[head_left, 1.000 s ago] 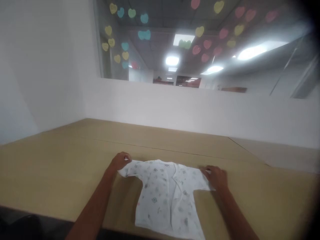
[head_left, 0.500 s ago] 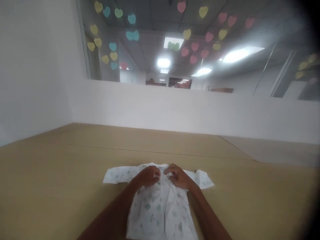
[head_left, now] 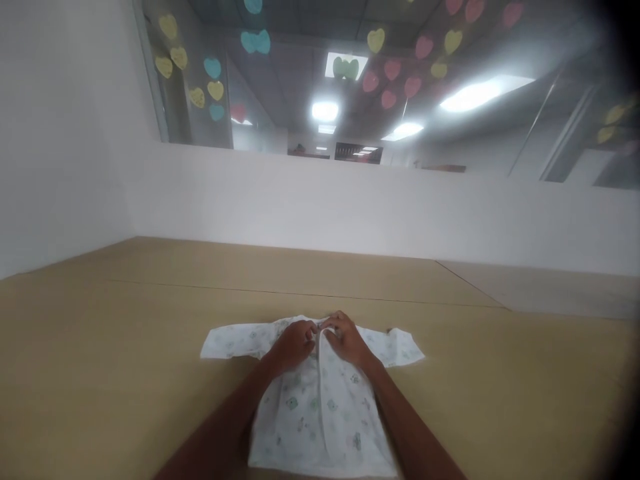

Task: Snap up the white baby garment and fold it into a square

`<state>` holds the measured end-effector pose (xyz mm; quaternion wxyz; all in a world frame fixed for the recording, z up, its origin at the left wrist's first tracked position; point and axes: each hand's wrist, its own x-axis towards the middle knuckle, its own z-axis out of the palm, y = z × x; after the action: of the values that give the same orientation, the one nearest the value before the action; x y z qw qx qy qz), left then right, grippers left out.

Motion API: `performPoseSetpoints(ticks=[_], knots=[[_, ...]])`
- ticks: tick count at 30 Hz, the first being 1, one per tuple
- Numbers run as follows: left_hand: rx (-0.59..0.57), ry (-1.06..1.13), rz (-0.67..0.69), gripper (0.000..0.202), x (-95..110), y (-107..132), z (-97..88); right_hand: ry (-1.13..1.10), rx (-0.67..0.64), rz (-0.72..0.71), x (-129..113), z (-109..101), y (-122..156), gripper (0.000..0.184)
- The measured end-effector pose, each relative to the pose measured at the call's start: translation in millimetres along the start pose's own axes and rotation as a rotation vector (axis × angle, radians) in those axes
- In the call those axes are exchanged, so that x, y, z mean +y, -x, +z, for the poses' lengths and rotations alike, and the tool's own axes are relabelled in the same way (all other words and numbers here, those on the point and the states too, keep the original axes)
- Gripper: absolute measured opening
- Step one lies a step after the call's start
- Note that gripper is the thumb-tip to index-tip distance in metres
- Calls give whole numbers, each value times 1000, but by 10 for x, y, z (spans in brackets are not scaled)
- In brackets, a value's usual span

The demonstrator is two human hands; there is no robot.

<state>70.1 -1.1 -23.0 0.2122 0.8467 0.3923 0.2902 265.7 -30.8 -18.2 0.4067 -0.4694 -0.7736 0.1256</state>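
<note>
A small white long-sleeved shirt with a pale green and grey print lies face up, its sleeves spread to both sides and its front opening running down the middle. My left hand is closed in a pinch at the left front edge, just below the collar. Opposite it, my right hand pinches the right front edge near the neck. The two hands almost meet at the top of the opening. Fingers cover part of the collar, so any fastening there is hidden.
The shirt rests on a wide tan table with a thin seam across its back part. Behind it rises a white wall with a window above, dotted with heart-shaped paper notes. Another white wall stands at the left.
My right hand has moved left toward my left hand, drawing the right front edge with it. The front opening has narrowed to a single line. The view has tilted slightly downward.
</note>
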Motion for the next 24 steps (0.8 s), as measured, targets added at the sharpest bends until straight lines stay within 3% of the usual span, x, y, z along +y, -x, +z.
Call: performPoseSetpoints(ticks=[5,10,16,24], knots=[[21,5,-10,28,-72,3,2,21,28,19,80,201,-97,16],[31,-40,-11,24,-113,15,37,37,92,49,109,91,-31,12],[19,-86,36,25,-53,24,66,40,-36,4,73,25,106,10],[-43,-207,89,38,51,122,-29,212,11,-5,94,40,207,10]])
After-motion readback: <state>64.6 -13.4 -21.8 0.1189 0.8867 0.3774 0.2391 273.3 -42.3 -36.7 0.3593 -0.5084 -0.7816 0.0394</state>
